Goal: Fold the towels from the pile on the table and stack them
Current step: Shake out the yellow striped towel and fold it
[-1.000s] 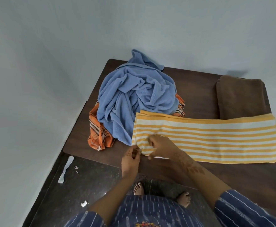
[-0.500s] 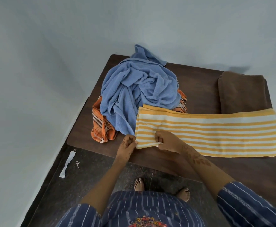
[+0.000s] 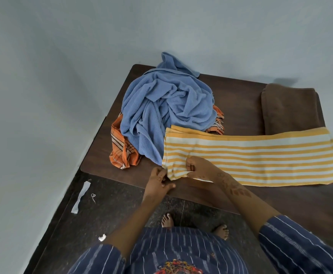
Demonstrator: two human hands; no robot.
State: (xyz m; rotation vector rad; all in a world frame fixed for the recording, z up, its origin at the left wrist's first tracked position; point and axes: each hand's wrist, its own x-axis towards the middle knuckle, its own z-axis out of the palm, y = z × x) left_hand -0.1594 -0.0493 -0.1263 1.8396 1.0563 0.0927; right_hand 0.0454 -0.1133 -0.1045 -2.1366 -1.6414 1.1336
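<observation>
Fingers of the left hand and right hand pinch the striped towel's near end; corners should match before folding across.

A yellow-striped towel, folded into a long band, lies across the dark table. The left hand pinches its near left corner, and the right hand grips the same end just beside it, lifting the edge slightly. Behind that end sits a crumpled blue towel on an orange checked cloth. A folded brown towel lies at the far right, its near edge under the striped band.
</observation>
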